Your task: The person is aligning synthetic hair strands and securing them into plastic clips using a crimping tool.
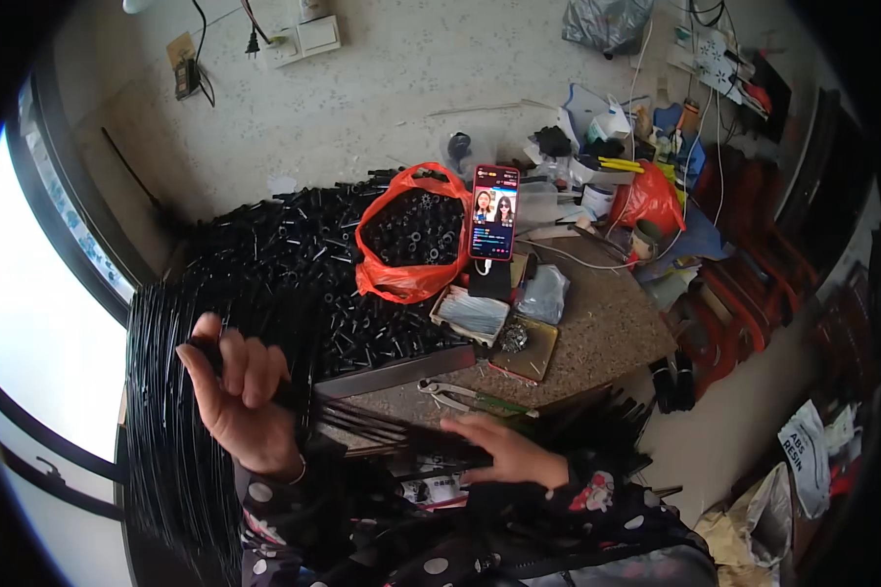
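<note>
My left hand is raised in front of long thin black cables that hang down at the left. Its fingers are curled and the thumb and forefinger close together. Something dark seems to sit between them, but it blends with the black behind. Lower right, my right hand stretches its fingers out beside a bundle of thin black strips lying across my lap; whether it grips any is unclear. Beyond, a heap of small black tubular parts covers the table, and a red plastic bag holds black ring-like pieces.
A phone stands upright behind a box of thin metal pins. Pliers with green handles lie near the table's front edge. Clutter and a second red bag fill the back right. Red-brown chairs stand at the right.
</note>
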The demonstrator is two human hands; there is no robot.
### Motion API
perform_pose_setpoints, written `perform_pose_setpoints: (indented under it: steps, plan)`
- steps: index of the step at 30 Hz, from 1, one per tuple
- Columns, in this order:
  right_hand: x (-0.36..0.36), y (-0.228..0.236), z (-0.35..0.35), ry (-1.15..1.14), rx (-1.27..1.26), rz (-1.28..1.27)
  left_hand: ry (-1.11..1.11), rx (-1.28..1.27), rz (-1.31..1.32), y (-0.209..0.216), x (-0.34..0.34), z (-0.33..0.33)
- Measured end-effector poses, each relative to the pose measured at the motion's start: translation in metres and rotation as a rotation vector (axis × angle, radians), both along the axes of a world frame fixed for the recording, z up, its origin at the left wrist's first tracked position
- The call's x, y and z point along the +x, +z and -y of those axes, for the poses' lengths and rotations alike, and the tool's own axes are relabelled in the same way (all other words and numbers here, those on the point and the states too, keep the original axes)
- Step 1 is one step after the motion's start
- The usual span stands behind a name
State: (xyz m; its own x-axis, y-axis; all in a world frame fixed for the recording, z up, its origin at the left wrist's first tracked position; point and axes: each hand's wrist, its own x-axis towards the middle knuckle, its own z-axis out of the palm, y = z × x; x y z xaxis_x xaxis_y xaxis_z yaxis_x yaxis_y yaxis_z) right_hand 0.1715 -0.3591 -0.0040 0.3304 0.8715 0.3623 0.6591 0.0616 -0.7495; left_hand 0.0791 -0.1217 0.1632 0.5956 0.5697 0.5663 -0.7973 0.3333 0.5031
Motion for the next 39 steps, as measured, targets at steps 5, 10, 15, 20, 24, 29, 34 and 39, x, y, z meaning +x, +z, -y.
perform_pose_setpoints:
  steps: [5,10,15,20,24,29,34,39]
  plan:
    - [0.024,0.021,0.054,-0.636,0.182,-0.039,0.151,0.81,-0.558,-0.069,0.071,-0.009]
    - [0.149,0.011,0.154,-1.315,0.065,0.362,0.608,1.423,-1.028,-0.198,0.072,-0.015]
    - [0.212,-0.032,0.198,-1.411,-0.434,0.254,0.769,1.36,-1.107,-0.215,0.08,-0.015]
    - [0.221,-0.054,0.165,-1.36,-0.681,0.361,0.761,1.295,-1.113,-0.212,0.083,-0.019]
    - [0.206,-0.035,0.148,-1.304,-0.799,0.45,0.786,1.248,-1.135,-0.207,0.085,-0.014]
    - [0.14,0.085,0.092,-0.669,-0.095,0.208,0.777,1.223,-1.157,-0.202,0.085,-0.007]
    - [0.078,0.165,0.029,0.072,0.292,0.526,0.797,1.258,-1.207,-0.213,0.071,-0.015]
    - [0.038,0.227,0.019,0.446,0.567,0.692,0.86,1.214,-1.085,-0.201,0.059,-0.002]
